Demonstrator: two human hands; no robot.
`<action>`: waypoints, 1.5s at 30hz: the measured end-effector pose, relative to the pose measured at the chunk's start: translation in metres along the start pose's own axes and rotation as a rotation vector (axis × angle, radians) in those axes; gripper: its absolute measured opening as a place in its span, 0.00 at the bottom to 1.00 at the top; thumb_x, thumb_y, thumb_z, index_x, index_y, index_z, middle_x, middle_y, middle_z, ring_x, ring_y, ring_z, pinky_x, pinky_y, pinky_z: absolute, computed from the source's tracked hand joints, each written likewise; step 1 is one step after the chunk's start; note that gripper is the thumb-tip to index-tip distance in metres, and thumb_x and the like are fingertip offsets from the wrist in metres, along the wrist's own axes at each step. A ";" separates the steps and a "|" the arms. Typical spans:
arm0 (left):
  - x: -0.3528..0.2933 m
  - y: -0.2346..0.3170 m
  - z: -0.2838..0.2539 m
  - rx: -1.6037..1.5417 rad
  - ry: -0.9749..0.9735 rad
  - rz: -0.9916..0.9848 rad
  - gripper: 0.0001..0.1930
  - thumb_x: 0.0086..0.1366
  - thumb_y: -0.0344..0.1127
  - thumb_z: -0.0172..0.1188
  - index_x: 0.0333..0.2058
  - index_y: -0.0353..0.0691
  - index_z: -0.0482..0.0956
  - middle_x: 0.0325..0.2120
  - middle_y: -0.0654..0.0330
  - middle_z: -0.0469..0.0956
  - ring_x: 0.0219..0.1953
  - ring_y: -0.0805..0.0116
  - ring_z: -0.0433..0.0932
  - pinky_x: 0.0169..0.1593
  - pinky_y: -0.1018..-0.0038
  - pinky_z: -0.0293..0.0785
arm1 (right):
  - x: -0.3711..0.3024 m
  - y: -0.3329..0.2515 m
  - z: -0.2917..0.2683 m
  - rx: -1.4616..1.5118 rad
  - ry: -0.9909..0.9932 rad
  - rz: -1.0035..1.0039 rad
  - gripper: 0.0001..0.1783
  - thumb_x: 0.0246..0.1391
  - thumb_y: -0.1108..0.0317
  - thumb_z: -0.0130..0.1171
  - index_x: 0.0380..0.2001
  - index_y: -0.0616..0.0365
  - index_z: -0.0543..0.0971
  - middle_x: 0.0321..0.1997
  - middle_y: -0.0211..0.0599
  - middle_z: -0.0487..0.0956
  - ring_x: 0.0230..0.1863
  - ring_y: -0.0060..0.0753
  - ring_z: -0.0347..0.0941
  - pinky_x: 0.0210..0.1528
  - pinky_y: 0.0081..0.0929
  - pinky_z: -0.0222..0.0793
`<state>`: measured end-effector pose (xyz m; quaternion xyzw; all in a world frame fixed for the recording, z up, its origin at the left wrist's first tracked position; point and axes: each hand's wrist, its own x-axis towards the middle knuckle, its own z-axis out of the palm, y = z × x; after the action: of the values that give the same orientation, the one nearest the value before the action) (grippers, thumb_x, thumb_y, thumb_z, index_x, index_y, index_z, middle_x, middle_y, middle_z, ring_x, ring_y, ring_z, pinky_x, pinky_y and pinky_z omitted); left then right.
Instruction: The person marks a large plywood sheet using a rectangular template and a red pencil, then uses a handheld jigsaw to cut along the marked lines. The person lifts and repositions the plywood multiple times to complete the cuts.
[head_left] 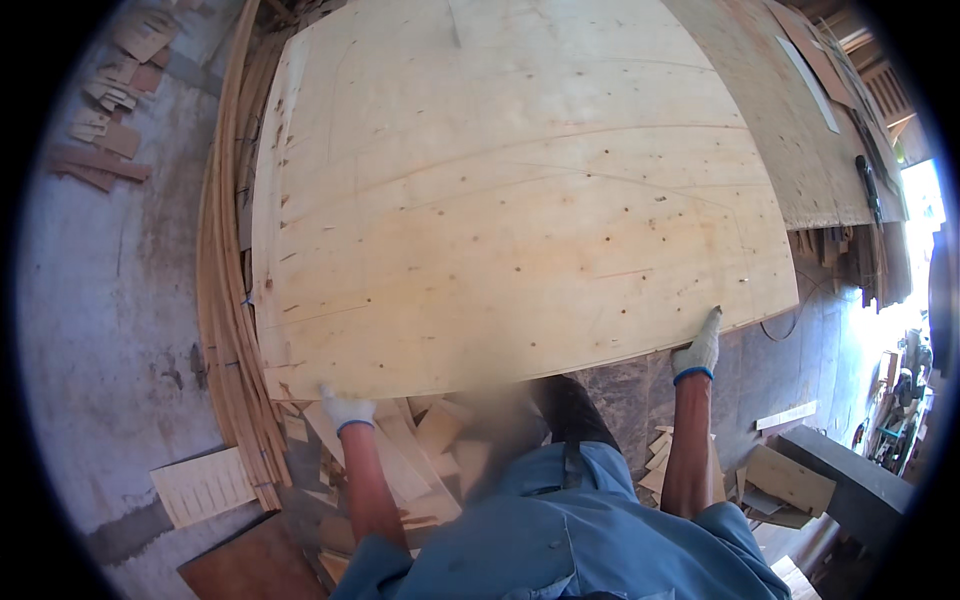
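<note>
Along the near edge of the plywood sheet (520, 190): left hand (347, 410), gloved, clasps the near-left corner; right hand (697, 350) clasps the near-right edge. Hands set wide apart, likely to steady so broad a panel. Wood offcuts (420, 450) litter the floor below that edge; thin strips (225, 300) stacked along the sheet's left side.
</note>
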<state>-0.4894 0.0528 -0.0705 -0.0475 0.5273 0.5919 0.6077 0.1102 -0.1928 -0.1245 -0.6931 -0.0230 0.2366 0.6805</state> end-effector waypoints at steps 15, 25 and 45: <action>-0.042 -0.058 -0.004 -0.058 -0.254 0.103 0.30 0.70 0.56 0.51 0.64 0.45 0.65 0.64 0.59 0.67 0.64 0.56 0.66 0.67 0.52 0.63 | -0.038 -0.010 0.020 0.388 -0.108 0.417 0.28 0.64 0.44 0.55 0.60 0.48 0.72 0.60 0.33 0.75 0.59 0.36 0.72 0.58 0.41 0.72; -0.018 -0.050 -0.021 0.091 -0.220 0.115 0.27 0.70 0.51 0.50 0.63 0.49 0.65 0.63 0.57 0.67 0.65 0.53 0.64 0.66 0.44 0.60 | -0.063 -0.057 0.059 0.431 0.044 0.477 0.27 0.65 0.46 0.54 0.58 0.52 0.73 0.57 0.35 0.77 0.53 0.35 0.76 0.54 0.39 0.75; -0.022 -0.018 0.100 0.031 0.032 0.028 0.26 0.70 0.53 0.46 0.63 0.51 0.65 0.62 0.61 0.69 0.64 0.57 0.67 0.65 0.50 0.64 | -0.032 -0.048 0.107 0.223 0.051 0.477 0.27 0.64 0.44 0.55 0.58 0.48 0.73 0.57 0.31 0.77 0.54 0.37 0.75 0.51 0.42 0.74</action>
<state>-0.4115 0.1006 -0.0214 -0.0403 0.5468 0.5914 0.5913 0.0571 -0.1008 -0.0652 -0.6053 0.1845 0.3738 0.6781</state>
